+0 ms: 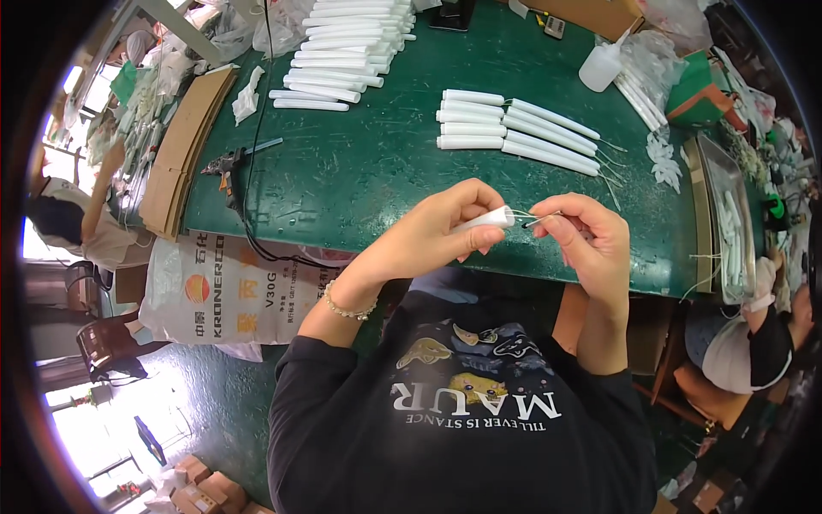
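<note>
White tube (490,219) mostly hidden inside left fist; thin wire (538,219) (barely visible) too fine.

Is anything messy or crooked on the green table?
Mostly tidy. The white tubes lie in a neat group, though their thin wires splay out unevenly. The glue gun lies tipped on its side with its black cord trailing across the table.

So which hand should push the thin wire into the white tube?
Probably the right hand: it pinches the thin wire right at the white tube end, while the left hand is busy gripping that tube.
</note>
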`<state>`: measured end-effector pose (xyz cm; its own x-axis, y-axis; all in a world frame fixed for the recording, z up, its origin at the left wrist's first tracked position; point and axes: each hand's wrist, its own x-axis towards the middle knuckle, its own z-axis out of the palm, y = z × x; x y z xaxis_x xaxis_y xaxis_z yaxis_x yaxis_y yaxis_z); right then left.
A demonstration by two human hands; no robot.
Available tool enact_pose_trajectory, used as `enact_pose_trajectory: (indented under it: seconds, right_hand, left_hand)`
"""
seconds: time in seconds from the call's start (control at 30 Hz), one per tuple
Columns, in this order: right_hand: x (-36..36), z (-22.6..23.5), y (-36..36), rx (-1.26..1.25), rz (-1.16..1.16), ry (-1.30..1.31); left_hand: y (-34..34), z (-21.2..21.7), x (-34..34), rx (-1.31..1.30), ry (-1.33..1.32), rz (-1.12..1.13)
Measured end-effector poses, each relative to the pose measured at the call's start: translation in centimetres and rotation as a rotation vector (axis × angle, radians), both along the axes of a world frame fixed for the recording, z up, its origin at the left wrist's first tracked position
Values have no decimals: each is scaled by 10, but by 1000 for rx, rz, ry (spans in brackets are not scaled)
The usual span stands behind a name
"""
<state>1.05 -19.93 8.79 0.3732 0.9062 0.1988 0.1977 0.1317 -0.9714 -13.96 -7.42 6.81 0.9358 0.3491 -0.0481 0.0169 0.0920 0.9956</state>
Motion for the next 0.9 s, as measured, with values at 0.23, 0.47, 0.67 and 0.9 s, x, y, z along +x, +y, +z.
enact_pose_trajectory:
  seconds: [0.23,0.47,0.67,0.9]
  right_hand:
    - [2,1,1,-13,8,-3]
    - [6,1,3,-47,18,-44]
    - [6,0,3,-43,24,-56]
    - [5,0,7,-48,12,-68]
  left_hand:
    - [10,3,3,125,78,-158]
    - [8,-1,6,169,57,-70]
    - [10,-2,10,270,31,-143]
    - [8,3,9,94,70,-118]
